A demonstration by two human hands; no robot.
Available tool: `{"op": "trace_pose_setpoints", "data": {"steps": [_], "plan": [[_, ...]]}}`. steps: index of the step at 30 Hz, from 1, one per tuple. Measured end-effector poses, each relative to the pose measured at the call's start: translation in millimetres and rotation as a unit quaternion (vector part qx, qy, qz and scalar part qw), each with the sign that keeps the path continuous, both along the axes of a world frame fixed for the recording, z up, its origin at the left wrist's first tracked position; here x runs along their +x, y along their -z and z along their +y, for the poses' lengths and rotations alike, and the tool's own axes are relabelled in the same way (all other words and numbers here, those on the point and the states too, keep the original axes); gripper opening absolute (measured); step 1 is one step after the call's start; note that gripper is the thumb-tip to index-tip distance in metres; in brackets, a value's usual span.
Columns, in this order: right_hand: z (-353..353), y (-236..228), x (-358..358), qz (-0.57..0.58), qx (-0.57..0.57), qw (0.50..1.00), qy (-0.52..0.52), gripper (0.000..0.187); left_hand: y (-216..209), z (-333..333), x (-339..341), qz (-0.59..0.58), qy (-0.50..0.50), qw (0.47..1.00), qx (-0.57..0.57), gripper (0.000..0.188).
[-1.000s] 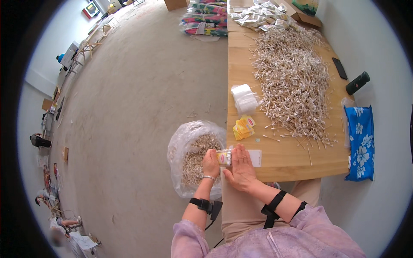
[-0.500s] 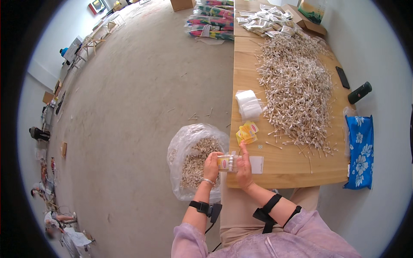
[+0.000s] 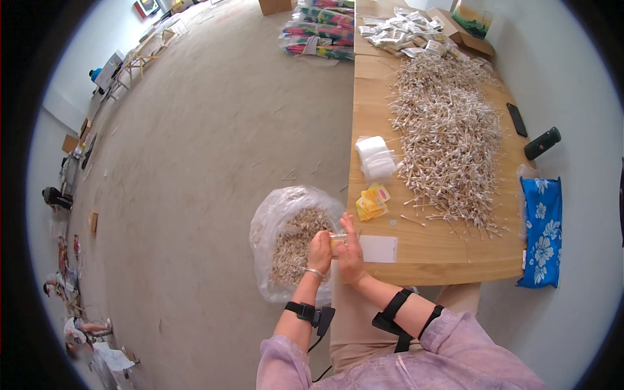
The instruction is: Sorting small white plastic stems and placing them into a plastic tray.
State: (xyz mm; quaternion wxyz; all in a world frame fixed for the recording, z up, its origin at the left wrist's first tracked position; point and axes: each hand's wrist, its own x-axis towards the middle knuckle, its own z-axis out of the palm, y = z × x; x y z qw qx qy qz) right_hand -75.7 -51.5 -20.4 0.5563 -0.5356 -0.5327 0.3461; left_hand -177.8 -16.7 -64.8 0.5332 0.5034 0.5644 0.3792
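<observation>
My left hand grips a small clear packet of cotton swabs with a yellow label, just off the table's near left edge. Fingers stretched out, my right hand presses its flat palm against the other end of the packet. Most of the packet is hidden between the two hands. Beside the right hand, a flat white rectangle, perhaps an empty bag, lies on the table. Beyond it are several yellow cards and a stack of clear plastic bags.
A large heap of loose cotton swabs covers the wooden table. Filled packets lie at its far end. A phone, a dark bottle and a blue floral pack line the right side. Left stands a swab-filled plastic sack.
My right hand has moved left toward my left hand, covering more of the packet. More of the white rectangle on the table shows now. My left hand has barely moved.
</observation>
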Motion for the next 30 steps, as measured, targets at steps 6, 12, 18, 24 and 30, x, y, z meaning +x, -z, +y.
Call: {"op": "trace_pose_setpoints", "data": {"steps": [6,12,18,24,30], "plan": [[1.9,3.0,3.2,-0.058,0.016,0.998,0.003,0.051,13.1,4.2,1.3,0.008,0.007,1.000,0.009,0.034],[-5.5,-6.2,54.2,-0.187,0.056,0.979,0.058,0.042,-1.0,1.8,-10.5,-0.005,-0.047,0.998,-0.041,0.030],[-20.2,-13.6,155.4,-0.428,-0.051,0.848,0.309,0.028,-62.5,-18.7,30.8,0.293,-0.084,0.919,0.248,0.028],[-52.9,6.1,159.4,-0.379,-0.044,0.902,0.200,0.007,-60.7,-50.2,111.0,0.266,0.143,0.898,0.321,0.039],[-93.2,-8.6,194.2,-0.359,-0.034,0.910,0.203,0.016,-48.2,-57.8,151.1,0.301,0.187,0.869,0.345,0.027]]}}
